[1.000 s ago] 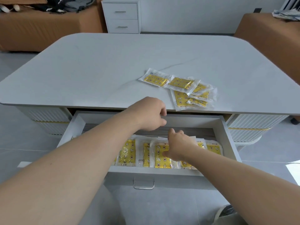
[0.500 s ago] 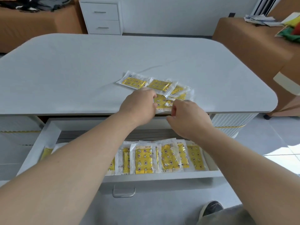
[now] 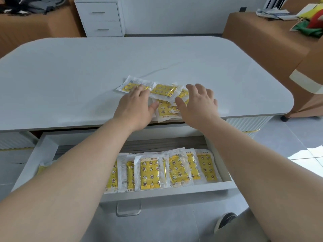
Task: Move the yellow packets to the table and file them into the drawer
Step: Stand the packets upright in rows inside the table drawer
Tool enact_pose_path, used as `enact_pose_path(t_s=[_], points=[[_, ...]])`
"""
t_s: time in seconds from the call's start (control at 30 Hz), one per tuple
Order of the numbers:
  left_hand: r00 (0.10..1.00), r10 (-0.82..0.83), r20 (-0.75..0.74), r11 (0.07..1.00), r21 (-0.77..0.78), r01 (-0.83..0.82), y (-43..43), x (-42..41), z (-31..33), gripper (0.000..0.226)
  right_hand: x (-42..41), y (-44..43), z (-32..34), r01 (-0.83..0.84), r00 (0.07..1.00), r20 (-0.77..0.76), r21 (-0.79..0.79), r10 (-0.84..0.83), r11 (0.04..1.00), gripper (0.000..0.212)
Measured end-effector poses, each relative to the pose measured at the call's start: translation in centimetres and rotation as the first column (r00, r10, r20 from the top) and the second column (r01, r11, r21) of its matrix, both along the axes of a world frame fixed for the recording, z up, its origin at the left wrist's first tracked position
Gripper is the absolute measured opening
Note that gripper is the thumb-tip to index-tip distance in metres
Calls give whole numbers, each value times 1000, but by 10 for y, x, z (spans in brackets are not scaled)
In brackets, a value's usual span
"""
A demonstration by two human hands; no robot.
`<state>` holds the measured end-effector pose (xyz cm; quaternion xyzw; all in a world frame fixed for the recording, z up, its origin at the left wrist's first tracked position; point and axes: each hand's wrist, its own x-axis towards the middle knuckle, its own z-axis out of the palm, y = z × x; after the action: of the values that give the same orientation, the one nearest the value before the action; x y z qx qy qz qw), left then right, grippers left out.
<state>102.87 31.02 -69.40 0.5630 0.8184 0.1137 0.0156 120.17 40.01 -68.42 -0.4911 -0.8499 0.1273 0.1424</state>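
Both hands are open over the work: the left hand (image 3: 135, 109) lies flat, fingers straight, on the 9 o'clock side of a loose pile of yellow packets (image 3: 164, 89), while the right hand (image 3: 197, 105) is spread wide at the pile's 3 o'clock side. Whether its fingertips touch the wrappers cannot be told. Neither hand pinches anything.

The pile sits at about 5 o'clock on the white table (image 3: 70, 75), close to its near edge. At 6 o'clock, under that edge, the drawer (image 3: 167, 191) stands pulled out, with filed packets (image 3: 150, 172) lined up on end along its front wall.

The risk looks plain. The packet at the pile's 6 o'clock reaches the table's edge, and the clear wrappers overlap loosely. An inward squeeze or a drag toward the body could likely shoot that one over the lip, to land flat on the filed row or on the floor. A grab at the whole pile may fan it out instead.

The left forearm (image 3: 70, 172) and right forearm (image 3: 253, 163) reach out across the open drawer, converging toward 12 o'clock, palms down, thumbs turned inward toward each other.
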Motion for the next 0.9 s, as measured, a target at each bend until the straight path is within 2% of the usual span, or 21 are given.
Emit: enact_pose_path(t_s=[0.17, 0.27, 0.4, 0.57, 0.73, 0.9], points=[[1000, 14, -2, 996, -88, -14, 6, -20, -6, 72, -21, 2, 2, -106, 993, 68, 73, 101, 992, 56], [1000, 30, 7, 993, -116, -29, 7, -20, -9, 71, -32, 2, -4, -170, 976, 141, 37, 163, 985, 53], [989, 58, -138, 998, -15, -60, 2, -16, 0, 50, -38, 2, -14, -187, 957, 216, -43, 192, 981, 54], [963, 94, -251, 991, -73, -115, -9, -7, 8, 46, -40, -3, -10, -162, 947, 292, 69, 136, 984, 55], [982, 140, -126, 990, -12, -143, -21, -2, 12, 37, -40, -4, -12, -201, 941, 280, 7, 191, 980, 60], [986, 166, 1, 984, 65, -166, -32, -7, 11, 15, -40, -12, -8, -185, 945, 291, 94, 151, 978, 52]])
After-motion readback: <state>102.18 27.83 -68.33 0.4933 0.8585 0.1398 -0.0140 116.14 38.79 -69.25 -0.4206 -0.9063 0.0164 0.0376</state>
